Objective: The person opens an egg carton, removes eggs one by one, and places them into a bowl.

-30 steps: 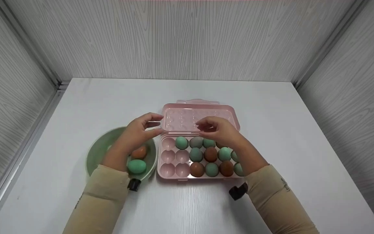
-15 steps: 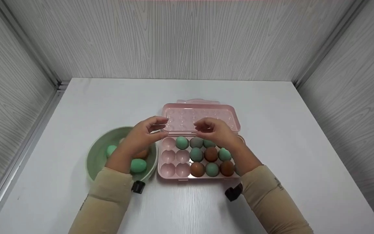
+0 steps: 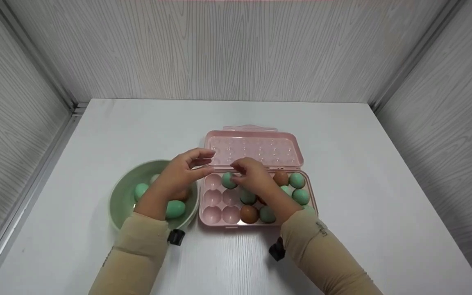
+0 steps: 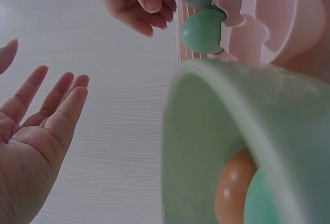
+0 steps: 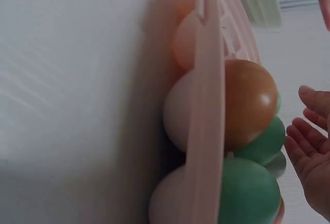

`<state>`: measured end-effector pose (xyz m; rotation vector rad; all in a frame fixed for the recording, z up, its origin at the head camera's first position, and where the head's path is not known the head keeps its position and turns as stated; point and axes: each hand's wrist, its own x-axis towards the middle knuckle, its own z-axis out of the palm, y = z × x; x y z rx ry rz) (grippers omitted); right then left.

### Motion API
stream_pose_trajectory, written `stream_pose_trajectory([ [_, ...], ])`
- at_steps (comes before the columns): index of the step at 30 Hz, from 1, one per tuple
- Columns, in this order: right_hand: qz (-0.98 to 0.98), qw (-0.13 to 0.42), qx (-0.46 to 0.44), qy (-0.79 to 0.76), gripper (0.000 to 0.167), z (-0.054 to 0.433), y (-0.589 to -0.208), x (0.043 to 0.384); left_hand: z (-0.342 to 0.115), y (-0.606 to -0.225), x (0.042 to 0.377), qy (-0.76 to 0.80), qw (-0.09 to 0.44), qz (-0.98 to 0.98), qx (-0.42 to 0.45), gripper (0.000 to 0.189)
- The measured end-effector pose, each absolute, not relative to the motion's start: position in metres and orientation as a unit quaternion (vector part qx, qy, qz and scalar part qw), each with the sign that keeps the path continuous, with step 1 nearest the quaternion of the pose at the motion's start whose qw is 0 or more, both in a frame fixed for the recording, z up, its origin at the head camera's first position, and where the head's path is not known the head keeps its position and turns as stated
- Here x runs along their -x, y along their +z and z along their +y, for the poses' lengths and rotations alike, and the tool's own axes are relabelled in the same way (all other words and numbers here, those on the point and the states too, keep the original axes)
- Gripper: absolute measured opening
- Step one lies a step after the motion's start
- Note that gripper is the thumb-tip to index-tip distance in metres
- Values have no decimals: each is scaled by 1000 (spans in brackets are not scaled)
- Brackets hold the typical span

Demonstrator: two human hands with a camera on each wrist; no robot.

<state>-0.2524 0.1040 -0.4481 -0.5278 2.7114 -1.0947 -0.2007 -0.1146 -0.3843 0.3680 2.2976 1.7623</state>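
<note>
A pink egg carton (image 3: 212, 215) lies open, its lid (image 3: 256, 148) folded back. Green and brown eggs fill most of its cups, while several at the left are bare. Over the carton hovers my right hand (image 3: 254, 177), fingers loosely bent and holding nothing; its fingertips overlap a green egg (image 3: 227, 180) in the far row. In the left wrist view, that right hand (image 4: 138, 0) is apart from the eggs. My left hand (image 4: 38, 141) is held above the right side of a green bowl (image 3: 118, 197), fingers spread with nothing in them.
Inside the bowl lie several eggs, among them a bright green egg (image 3: 175, 209) and a brown egg (image 4: 234, 188). The bowl stands close against the carton's left side. Both are on a white table (image 3: 363, 172) with a grey wood-grain panel (image 3: 228, 53) behind.
My right hand has moved left and nearer along the carton, uncovering eggs at its right end. My left hand has shifted slightly right, towards the carton.
</note>
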Motion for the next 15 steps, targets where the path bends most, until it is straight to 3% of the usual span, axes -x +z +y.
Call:
stream_pose_trajectory([
  [12, 953, 104, 193, -208, 29, 81, -458, 250, -115, -384, 198, 603, 107, 777, -147, 43],
  [15, 957, 107, 199, -180, 35, 79, -461, 250, -115, -385, 199, 599, 108, 779, -150, 42],
])
